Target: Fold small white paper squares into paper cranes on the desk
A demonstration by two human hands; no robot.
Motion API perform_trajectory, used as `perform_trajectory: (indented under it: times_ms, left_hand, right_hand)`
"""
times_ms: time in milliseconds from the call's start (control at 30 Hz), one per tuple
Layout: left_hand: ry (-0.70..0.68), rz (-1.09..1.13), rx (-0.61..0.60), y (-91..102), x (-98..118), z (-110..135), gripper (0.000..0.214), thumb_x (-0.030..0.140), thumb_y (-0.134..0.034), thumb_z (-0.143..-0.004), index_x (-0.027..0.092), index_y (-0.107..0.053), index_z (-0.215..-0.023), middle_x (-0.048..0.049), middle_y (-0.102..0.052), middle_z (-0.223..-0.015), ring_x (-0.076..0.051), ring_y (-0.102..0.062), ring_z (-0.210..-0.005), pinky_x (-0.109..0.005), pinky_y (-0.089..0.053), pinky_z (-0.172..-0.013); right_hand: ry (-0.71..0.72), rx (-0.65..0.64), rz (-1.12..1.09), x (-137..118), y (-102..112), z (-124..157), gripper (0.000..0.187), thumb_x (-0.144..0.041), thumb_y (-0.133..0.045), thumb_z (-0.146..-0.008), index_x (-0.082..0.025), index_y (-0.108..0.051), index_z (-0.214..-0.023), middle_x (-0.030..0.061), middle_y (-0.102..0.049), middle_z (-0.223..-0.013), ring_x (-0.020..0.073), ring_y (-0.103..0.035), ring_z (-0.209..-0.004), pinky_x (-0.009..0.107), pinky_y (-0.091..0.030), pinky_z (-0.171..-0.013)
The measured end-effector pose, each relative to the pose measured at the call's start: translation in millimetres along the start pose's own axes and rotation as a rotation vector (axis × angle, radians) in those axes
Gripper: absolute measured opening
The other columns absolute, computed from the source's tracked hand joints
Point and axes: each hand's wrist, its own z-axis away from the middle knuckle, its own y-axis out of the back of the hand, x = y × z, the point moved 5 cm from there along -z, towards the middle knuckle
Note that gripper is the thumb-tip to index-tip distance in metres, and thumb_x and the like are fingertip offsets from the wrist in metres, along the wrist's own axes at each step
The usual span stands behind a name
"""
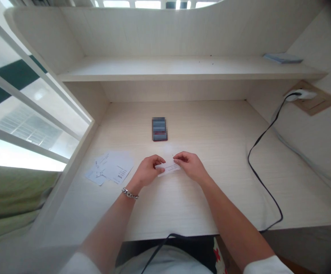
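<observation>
My left hand [147, 171] and my right hand [190, 165] both pinch a small white slip of paper [168, 167] between them, low over the pale wooden desk [225, 182]. The left hand grips the slip's left end and the right hand its right end. A metal chain bracelet [130, 194] circles my left wrist. Several printed white paper slips [110, 170] lie in a loose pile on the desk to the left of my left hand. A small dark card-like object [159, 129] lies flat on the desk just beyond my hands.
A black cable [260, 175] runs from a white plug [300, 94] in the right wall socket across the desk and over its front edge. A shelf [182, 70] spans above the desk, with a thin blue object [282, 58] at its right end. A window [25, 114] is on the left.
</observation>
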Motion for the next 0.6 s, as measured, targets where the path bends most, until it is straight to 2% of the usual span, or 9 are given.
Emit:
perform_trajectory:
  times_ms: [167,267,400,500,600]
  left_hand:
    - [-0.077,0.216,-0.062,3.2,8.9,-8.1,0.023,0.024,-0.057,-0.072,0.016,-0.064,-0.092,-0.0048,-0.069,-0.089,-0.018,-0.063,-0.078,-0.027,-0.048,-0.068]
    - [-0.102,0.178,-0.002,7.1,15.7,-7.2,0.024,0.034,-0.051,-0.077,0.016,-0.067,-0.081,-0.004,-0.069,-0.08,-0.017,-0.062,-0.075,-0.026,-0.047,-0.067]
    - [-0.105,0.138,0.07,10.6,17.7,1.3,0.023,0.034,-0.049,-0.08,0.018,-0.066,-0.079,-0.0024,-0.069,-0.079,-0.016,-0.06,-0.072,-0.025,-0.046,-0.066]
    - [-0.103,0.139,0.148,15.2,17.1,8.5,0.022,0.034,-0.05,-0.08,0.019,-0.065,-0.079,-0.002,-0.068,-0.079,-0.016,-0.06,-0.073,-0.024,-0.045,-0.067]
    - [-0.093,0.15,0.15,15.6,16.6,12.2,0.02,0.033,-0.051,-0.08,0.018,-0.065,-0.078,-0.0017,-0.068,-0.078,-0.015,-0.06,-0.073,-0.024,-0.045,-0.067]
  right_hand:
    - [0.053,0.059,-0.026,-14.5,6.1,-6.7,0.014,-0.026,-0.058,-0.073,-0.017,-0.066,-0.082,0.0031,-0.067,-0.078,0.0153,-0.061,-0.071,0.028,-0.047,-0.067]
    - [0.048,0.069,-0.087,-13.8,2.7,-5.2,0.015,-0.027,-0.061,-0.072,-0.017,-0.066,-0.083,0.0035,-0.067,-0.078,0.0155,-0.061,-0.072,0.029,-0.048,-0.067]
    - [-0.005,0.05,-0.291,-5.0,-4.2,-1.8,0.03,-0.03,-0.066,-0.069,-0.018,-0.063,-0.097,0.0043,-0.066,-0.082,0.0156,-0.061,-0.075,0.029,-0.049,-0.069]
    - [-0.07,0.017,-0.401,-1.2,-9.6,0.2,0.028,-0.033,-0.069,-0.066,-0.016,-0.064,-0.087,0.0034,-0.065,-0.078,0.0148,-0.06,-0.07,0.028,-0.049,-0.064]
    - [-0.084,0.01,-0.42,-2.9,-12.3,2.6,0.022,-0.034,-0.067,-0.067,-0.015,-0.064,-0.078,0.0015,-0.063,-0.07,0.0128,-0.057,-0.063,0.026,-0.047,-0.059]
